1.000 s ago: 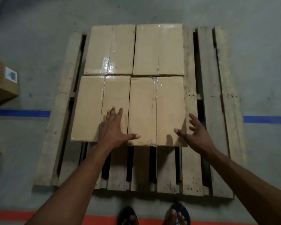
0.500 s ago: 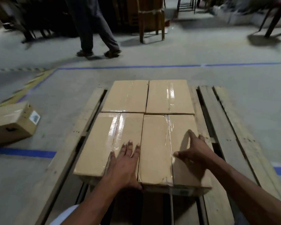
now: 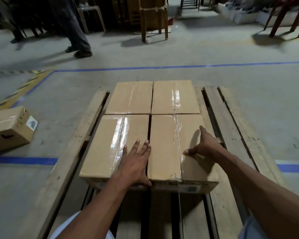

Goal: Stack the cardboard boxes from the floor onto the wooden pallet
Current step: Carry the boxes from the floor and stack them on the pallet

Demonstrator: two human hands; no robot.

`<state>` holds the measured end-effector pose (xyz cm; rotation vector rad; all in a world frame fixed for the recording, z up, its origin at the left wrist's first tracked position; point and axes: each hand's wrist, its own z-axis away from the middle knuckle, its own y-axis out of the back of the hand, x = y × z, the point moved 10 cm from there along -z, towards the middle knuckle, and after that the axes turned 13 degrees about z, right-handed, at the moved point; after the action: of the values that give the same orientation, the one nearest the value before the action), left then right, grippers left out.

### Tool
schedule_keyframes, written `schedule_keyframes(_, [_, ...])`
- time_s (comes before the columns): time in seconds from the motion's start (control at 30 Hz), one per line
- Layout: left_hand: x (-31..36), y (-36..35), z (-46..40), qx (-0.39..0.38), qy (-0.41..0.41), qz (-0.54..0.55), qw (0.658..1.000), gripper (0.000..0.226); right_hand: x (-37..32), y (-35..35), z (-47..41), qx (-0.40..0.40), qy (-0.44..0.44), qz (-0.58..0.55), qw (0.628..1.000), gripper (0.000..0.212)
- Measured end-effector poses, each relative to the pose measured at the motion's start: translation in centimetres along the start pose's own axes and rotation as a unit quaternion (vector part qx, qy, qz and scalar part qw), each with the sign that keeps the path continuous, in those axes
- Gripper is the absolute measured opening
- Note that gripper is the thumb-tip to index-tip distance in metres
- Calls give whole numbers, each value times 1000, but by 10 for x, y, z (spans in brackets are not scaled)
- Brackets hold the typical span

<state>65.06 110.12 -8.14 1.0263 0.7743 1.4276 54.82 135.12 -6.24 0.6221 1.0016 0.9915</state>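
While my left hand [image 3: 136, 163] lies flat on the near-left box [image 3: 110, 144] and my right hand [image 3: 204, 147] rests spread on the near-right box [image 3: 164, 145], neither grip clamps anything. Both boxes sit on the pallet [image 3: 235, 128]; I would push the right one evenly leftward to close the narrow gap, keeping the front edges in line.

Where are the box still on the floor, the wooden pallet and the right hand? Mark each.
box on the floor [image 3: 6, 128]: head view, its top face.
wooden pallet [image 3: 235, 121]: head view, a bare right-side plank.
right hand [image 3: 204, 146]: head view, its back.
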Motion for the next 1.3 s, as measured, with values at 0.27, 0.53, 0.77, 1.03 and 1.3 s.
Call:
schedule_keyframes(0.27, [1,2,-4,-6,9,-6,1000,151,-3,3,2,16,25,18,999,138])
schedule_keyframes(0.53, [5,2,-2,-13,13,8,1000,156,-1,4,3,26,47,19,998,138])
schedule_keyframes(0.77, [-21,27,1,27,37,247,968,154,-2,3,-2,30,58,7,998,140])
schedule_keyframes(1.03, [-201,47,46,262,338,361,829,145,-2,-7,-9,37,47,-33,998,134])
schedule_keyframes(1.3, [-199,27,36,242,318,448,800,126,-3,-6,-17,15,32,-35,999,133])
